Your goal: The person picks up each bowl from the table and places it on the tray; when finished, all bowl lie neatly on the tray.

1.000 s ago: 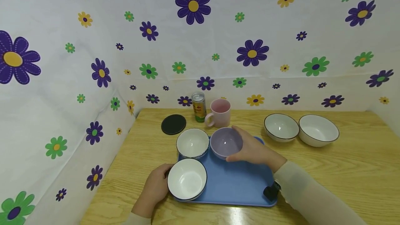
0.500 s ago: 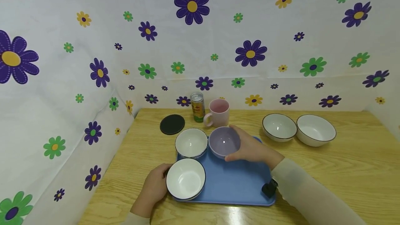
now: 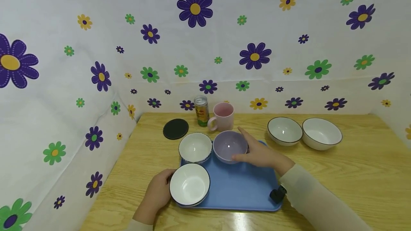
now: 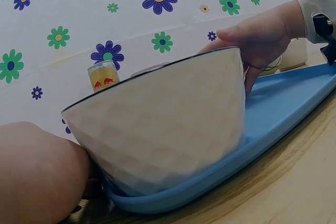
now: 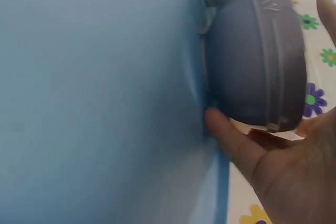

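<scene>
A purple bowl (image 3: 230, 147) stands upright at the tray's back edge. Around its right side my right hand (image 3: 261, 154) is spread, thumb and fingers apart; the right wrist view shows a gap between palm and bowl (image 5: 252, 61). At the front left of the blue tray (image 3: 244, 188) is a white dark-rimmed bowl (image 3: 190, 184), its outer wall faceted in the left wrist view. My left hand (image 3: 159, 190) lies against this bowl's left side, its fingertips hidden. Behind it stands a white bowl with a patterned outside (image 3: 195, 148).
Beyond the tray are a black round coaster (image 3: 175, 128), a drink can (image 3: 201, 111) and a pink mug (image 3: 223, 117). Two more white bowls, one smaller (image 3: 284, 131) and one wider (image 3: 322, 133), stand at the back right. A flowered sheet hangs behind and left.
My right hand's fingers have loosened and drawn slightly away from the purple bowl. The bowls and my left hand keep their places; the head view shifts slightly.
</scene>
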`<state>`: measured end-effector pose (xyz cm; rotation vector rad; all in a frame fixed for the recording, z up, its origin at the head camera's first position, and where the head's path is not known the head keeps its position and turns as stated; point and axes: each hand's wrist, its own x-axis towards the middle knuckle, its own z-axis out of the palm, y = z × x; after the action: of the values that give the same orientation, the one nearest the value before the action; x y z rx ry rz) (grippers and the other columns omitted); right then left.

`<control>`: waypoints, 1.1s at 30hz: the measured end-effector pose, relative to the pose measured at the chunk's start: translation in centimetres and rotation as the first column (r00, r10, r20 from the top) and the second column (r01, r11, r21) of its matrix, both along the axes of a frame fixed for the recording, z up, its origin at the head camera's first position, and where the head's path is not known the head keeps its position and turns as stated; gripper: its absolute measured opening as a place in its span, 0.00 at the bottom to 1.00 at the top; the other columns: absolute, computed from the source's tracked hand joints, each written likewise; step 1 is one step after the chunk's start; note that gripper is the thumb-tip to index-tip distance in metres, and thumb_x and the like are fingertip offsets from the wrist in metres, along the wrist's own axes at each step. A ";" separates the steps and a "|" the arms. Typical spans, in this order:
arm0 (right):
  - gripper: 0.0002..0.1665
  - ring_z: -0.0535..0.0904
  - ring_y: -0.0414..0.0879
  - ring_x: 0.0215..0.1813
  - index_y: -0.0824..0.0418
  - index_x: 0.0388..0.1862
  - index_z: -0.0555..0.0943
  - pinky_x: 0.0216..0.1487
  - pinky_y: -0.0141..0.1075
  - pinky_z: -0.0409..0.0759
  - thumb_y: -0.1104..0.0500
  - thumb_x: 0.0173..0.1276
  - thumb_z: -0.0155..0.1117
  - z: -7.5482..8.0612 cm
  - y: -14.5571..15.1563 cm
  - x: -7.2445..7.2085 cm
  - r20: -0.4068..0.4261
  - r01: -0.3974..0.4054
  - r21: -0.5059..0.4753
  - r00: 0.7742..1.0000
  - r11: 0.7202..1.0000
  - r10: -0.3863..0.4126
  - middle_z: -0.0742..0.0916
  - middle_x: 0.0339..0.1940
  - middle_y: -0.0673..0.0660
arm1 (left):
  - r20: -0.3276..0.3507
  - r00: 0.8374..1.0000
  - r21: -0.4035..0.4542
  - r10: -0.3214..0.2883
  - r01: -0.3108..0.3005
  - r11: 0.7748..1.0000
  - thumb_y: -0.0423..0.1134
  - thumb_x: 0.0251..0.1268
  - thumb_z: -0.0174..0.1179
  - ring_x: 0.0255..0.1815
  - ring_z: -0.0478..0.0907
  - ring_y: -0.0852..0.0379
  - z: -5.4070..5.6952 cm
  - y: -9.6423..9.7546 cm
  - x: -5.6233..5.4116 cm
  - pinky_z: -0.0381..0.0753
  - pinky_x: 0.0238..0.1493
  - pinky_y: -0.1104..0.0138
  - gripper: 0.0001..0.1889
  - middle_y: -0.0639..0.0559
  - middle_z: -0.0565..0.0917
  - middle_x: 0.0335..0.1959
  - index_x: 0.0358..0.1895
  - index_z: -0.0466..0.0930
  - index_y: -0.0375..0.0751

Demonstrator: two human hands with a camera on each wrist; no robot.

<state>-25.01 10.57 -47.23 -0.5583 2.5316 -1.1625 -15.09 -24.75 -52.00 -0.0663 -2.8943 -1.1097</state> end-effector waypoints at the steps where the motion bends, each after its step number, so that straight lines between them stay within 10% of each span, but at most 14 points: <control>1: 0.65 0.61 0.65 0.77 0.59 0.83 0.45 0.71 0.62 0.65 0.34 0.63 0.69 0.1 0.2 0.1 -0.010 0.005 0.002 1.000 1.000 -0.005 0.60 0.80 0.65 | 0.000 1.000 -0.002 0.001 -0.001 1.000 0.32 0.72 0.57 0.58 0.81 0.43 0.0 0.0 0.0 0.77 0.61 0.46 0.13 0.47 0.86 0.52 0.54 0.85 0.41; 13: 0.33 0.83 0.52 0.55 0.63 0.68 0.75 0.53 0.46 0.83 0.46 0.71 0.66 1.5 3.0 2.0 -0.203 0.087 -0.104 0.973 0.991 -0.107 0.84 0.60 0.60 | 0.032 0.999 -0.014 0.023 -0.022 1.000 0.33 0.73 0.55 0.60 0.80 0.41 -0.2 0.2 0.1 0.76 0.63 0.46 0.13 0.44 0.85 0.53 0.55 0.84 0.39; 33: 0.23 0.81 0.36 0.49 0.64 0.64 0.78 0.50 0.26 0.80 0.63 0.71 0.66 3.8 10.0 3.7 -0.382 0.102 -0.247 0.904 0.964 -0.194 0.86 0.51 0.60 | 0.019 1.000 -0.004 0.019 -0.019 1.000 0.32 0.72 0.57 0.57 0.81 0.44 -0.3 0.1 -0.2 0.77 0.61 0.47 0.13 0.46 0.86 0.51 0.54 0.85 0.39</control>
<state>-21.28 20.59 -43.45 -0.7365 2.8474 -1.5381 -15.33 -24.66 -52.28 -0.0286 -2.9075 -1.1082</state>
